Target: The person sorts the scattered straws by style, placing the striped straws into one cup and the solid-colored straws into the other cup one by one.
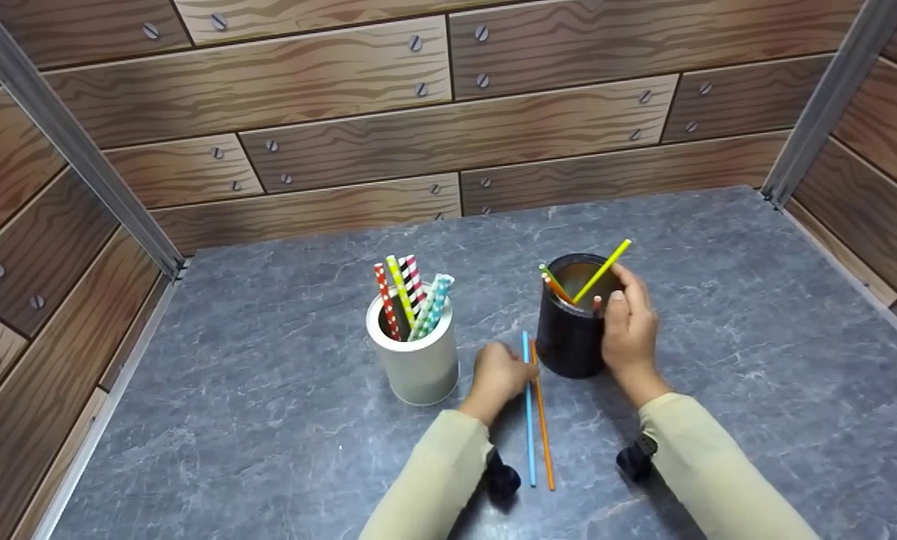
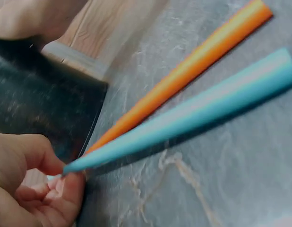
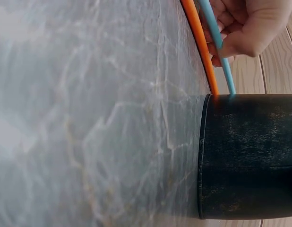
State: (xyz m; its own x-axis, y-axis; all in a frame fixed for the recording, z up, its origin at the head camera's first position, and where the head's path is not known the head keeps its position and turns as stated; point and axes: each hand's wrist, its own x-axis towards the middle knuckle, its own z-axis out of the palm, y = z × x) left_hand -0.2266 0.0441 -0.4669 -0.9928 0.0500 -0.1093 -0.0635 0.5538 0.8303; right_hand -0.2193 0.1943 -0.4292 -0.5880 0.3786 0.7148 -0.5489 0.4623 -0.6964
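Note:
My left hand (image 1: 499, 377) pinches a plain blue straw (image 1: 530, 435) between thumb and fingertips; the left wrist view shows this grip on the blue straw (image 2: 198, 106) closely. Beside it an orange straw (image 1: 544, 442) lies on the table, in line with the blue one. Just to the right stands a black can (image 1: 571, 341), upright. My right hand (image 1: 632, 330) holds that can by its right side, fingers behind the rim and thumb in front. A yellow straw (image 1: 604, 268) leans out of the can, with green and orange straws inside it.
To the left stands a white can (image 1: 422, 371) with several patterned paper straws (image 1: 396, 281) in it. The grey marbled table (image 1: 253, 375) is bounded by wood-plank walls (image 1: 358, 120) at the back and both sides.

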